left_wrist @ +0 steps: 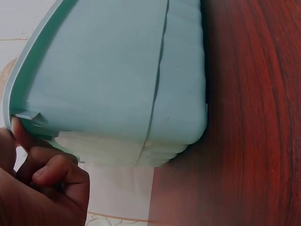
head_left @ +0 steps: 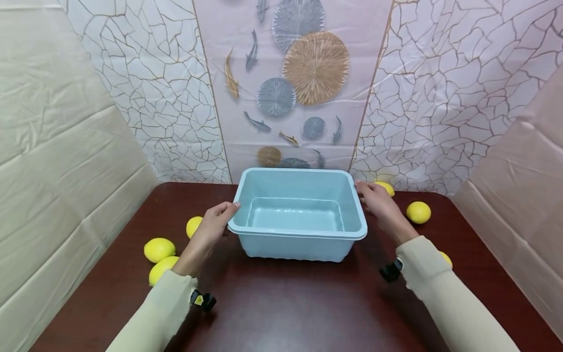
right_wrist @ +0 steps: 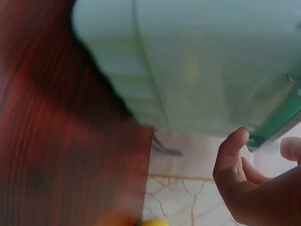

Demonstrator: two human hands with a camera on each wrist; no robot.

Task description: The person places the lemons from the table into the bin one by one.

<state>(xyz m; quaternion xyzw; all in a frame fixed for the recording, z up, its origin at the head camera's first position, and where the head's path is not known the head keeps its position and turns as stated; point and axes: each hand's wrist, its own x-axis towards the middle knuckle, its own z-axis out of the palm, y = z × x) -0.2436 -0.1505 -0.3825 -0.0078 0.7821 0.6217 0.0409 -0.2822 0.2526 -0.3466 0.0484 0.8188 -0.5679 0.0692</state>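
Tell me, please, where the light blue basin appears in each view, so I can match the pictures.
Head: basin just below centre, open top visible.
Left wrist: basin across the upper left and centre.
Right wrist: basin from top centre to upper right.
Shared landmark: dark red tabletop.

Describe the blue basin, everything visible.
The blue basin is rectangular with rounded corners, apparently plastic: pale blue, a projecting rim, walls narrowing downward, a wavy lower edge, and a glossy inner floor. It sits upright on the dark reddish table, open side up. The left hand grips the left rim; the right hand is at the right rim, toward the back, its contact unclear.
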